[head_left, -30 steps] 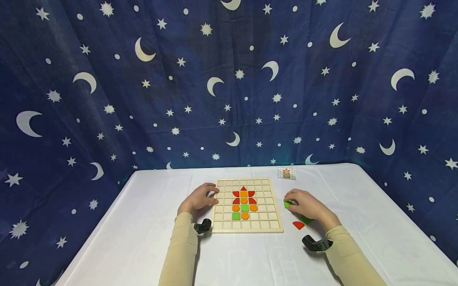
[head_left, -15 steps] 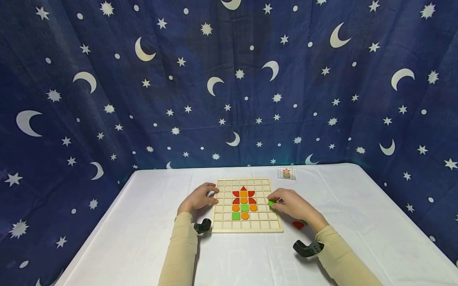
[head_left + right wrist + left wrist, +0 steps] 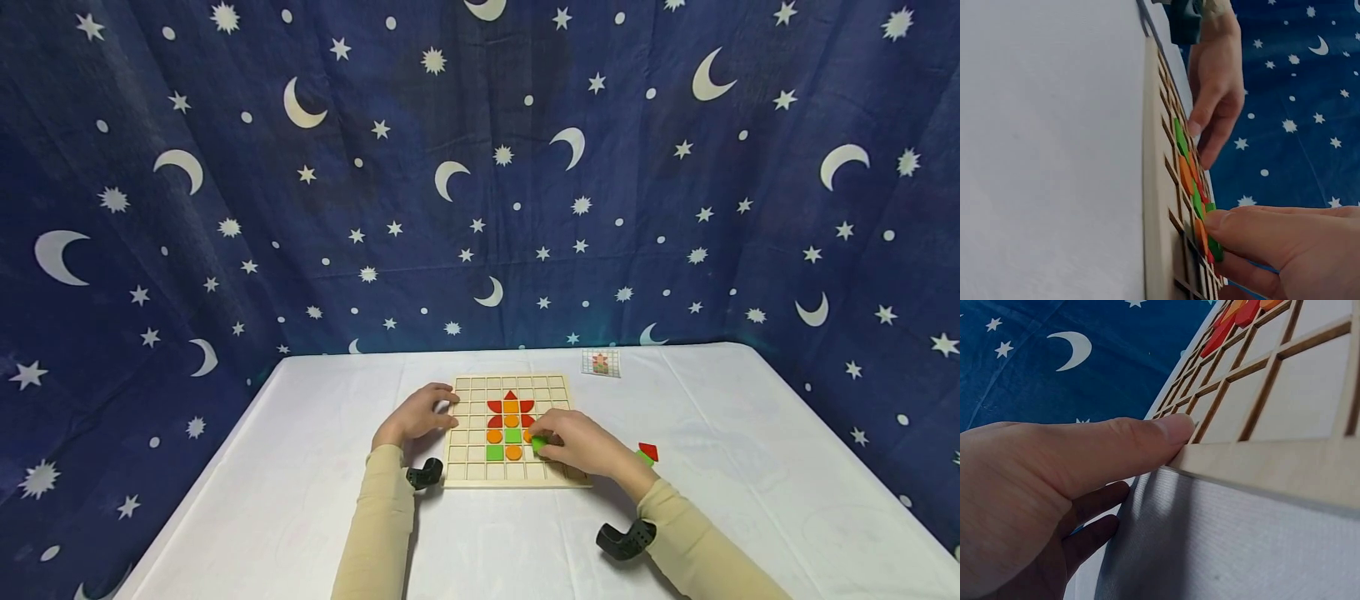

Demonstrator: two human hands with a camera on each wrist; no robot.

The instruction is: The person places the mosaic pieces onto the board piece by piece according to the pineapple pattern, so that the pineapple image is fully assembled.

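My right hand pinches a green square tile between thumb and fingers, over the right part of the wooden grid board. In the right wrist view the held tile stands tilted close above the grid. Beside it on the board lie orange discs, green squares, an orange square, a red triangle and several red quarter-round pieces. At the board's left edge rests my left hand, its straight thumb touching the rim and its fingers beyond the edge.
Behind the board on the right lies a small card printed with a coloured pattern on a grid. Right of the right wrist, a red piece and a green piece show on the white tablecloth. A starry blue curtain hangs behind.
My right hand has carried the green square tile leftward from the table beside the board to above the grid. The left hand stays at the board's edge.
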